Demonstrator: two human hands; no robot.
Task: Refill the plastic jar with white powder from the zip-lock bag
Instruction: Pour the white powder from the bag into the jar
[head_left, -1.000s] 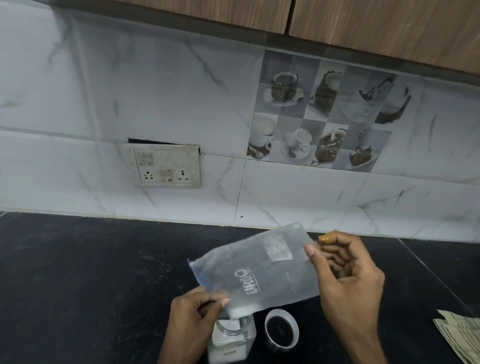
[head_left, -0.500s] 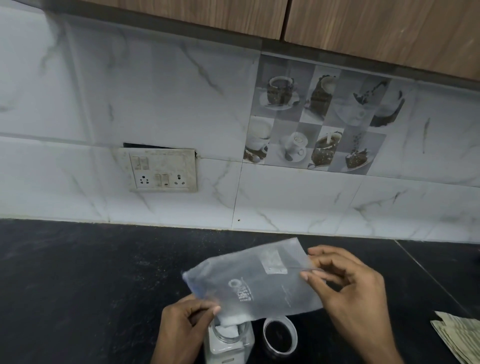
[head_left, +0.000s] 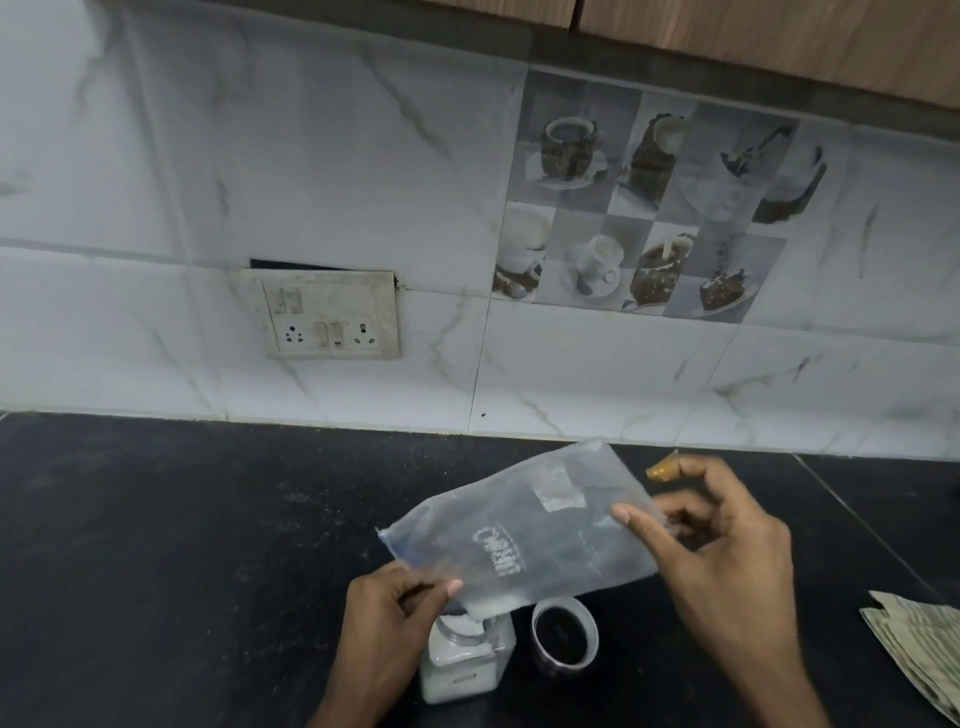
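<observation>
A clear zip-lock bag (head_left: 524, 530) with white lettering is tilted, its low left corner over the open mouth of the plastic jar (head_left: 465, 660). A little white powder sits in that low corner. My left hand (head_left: 387, 618) pinches the bag's lower left edge right beside the jar. My right hand (head_left: 722, 545) pinches the bag's raised right end between thumb and fingers. The square jar holds white powder and stands on the black counter (head_left: 182, 545). Its lid (head_left: 563, 636) lies upside down just to its right.
A stack of folded paper (head_left: 919, 654) lies at the counter's right edge. The tiled wall behind carries a switch and socket plate (head_left: 324, 314). Wooden cabinets (head_left: 779, 41) hang above.
The bag's right end has been lifted a little and my right hand's fingers have curled more around it. The left hand stays at the jar mouth.
</observation>
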